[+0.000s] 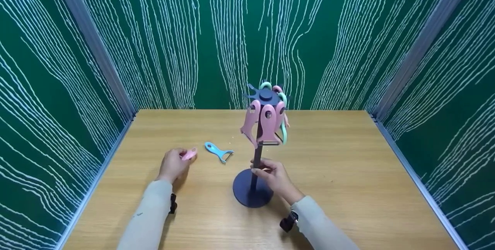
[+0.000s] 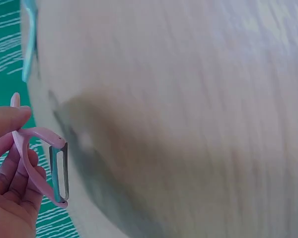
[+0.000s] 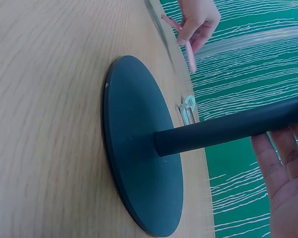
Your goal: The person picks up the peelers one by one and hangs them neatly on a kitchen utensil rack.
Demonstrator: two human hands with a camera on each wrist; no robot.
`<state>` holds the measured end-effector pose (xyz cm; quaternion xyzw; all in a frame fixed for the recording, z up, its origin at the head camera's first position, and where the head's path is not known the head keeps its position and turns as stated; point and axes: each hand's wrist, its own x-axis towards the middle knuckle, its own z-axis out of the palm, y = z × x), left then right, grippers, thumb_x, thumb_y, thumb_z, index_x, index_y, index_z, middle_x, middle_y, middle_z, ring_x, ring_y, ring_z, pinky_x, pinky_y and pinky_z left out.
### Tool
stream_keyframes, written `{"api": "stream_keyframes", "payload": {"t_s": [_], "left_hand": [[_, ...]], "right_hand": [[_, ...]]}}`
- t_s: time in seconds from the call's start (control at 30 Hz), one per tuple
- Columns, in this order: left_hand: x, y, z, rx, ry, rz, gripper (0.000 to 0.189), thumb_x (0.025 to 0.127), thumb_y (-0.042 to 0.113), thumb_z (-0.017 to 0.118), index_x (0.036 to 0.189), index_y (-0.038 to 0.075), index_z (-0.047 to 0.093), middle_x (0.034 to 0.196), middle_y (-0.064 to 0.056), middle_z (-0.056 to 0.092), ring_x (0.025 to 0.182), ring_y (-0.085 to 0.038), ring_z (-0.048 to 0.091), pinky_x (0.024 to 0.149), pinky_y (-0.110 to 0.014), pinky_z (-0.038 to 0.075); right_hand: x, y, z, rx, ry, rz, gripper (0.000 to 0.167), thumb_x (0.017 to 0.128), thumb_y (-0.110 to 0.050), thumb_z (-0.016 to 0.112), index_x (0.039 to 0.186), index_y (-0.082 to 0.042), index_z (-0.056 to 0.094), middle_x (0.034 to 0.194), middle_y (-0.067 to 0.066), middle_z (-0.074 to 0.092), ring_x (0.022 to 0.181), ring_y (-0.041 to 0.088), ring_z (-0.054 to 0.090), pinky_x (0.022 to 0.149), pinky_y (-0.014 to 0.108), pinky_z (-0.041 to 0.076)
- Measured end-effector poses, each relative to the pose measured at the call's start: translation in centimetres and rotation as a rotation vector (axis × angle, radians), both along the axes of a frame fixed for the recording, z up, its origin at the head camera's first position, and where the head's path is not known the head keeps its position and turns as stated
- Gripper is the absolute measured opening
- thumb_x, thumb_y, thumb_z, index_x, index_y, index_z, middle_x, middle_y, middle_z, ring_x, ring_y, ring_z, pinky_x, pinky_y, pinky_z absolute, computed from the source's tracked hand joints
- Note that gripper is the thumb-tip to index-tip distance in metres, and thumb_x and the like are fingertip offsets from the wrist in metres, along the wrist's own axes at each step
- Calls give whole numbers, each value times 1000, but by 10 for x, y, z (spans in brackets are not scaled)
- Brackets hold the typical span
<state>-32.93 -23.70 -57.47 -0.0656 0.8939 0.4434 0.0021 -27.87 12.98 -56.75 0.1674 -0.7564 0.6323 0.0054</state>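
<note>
My left hand [image 1: 173, 165] pinches a pink Y-shaped peeler [image 2: 37, 132] between thumb and fingers, a little above the table. In the left wrist view, its metal blade points away from the palm. A blue peeler [image 1: 217, 151] lies on the table just right of that hand. My right hand [image 1: 277, 179] holds the dark post [image 3: 228, 129] of an upright stand, thumb on one side and fingers on the other. From the hooks at the stand's top [image 1: 265, 95] hang several pink peelers [image 1: 268, 124] and green peelers [image 1: 284, 134], partly hiding one another.
The stand's round dark base [image 1: 247, 197] rests on the wooden table [image 1: 340, 203]. Hooks on the top's left side [image 1: 252, 92] carry nothing. Green walls [image 1: 232, 41] with white lines close in the back and both sides.
</note>
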Motion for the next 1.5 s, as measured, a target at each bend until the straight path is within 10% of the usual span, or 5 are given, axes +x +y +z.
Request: {"api": "stream_keyframes", "payload": {"t_s": [0.37,0.97,1.5], "left_hand": [[5,3,16,-12,169,-32,37,96,-6,71,133,-8,71,115,-23,75,105,-34,70,99,-51,59],[14,21,31,26,213,-51,39,100,2,75,138,-1,69,123,-21,72,109,-33,69,101,-49,61],[21,38,70,85,327,-65,38,99,7,79,136,4,73,120,-16,70,104,-29,65,85,-31,61]], "right_hand": [[-1,2,-2,10,19,17,25,101,-5,75,122,7,76,110,25,78,97,11,71,88,21,60],[0,3,-1,53,10,-5,23,102,-8,75,123,-1,79,113,17,80,104,18,72,92,25,60],[0,3,-1,31,1,15,24,103,-7,73,124,2,78,115,22,79,102,16,73,90,22,61]]}}
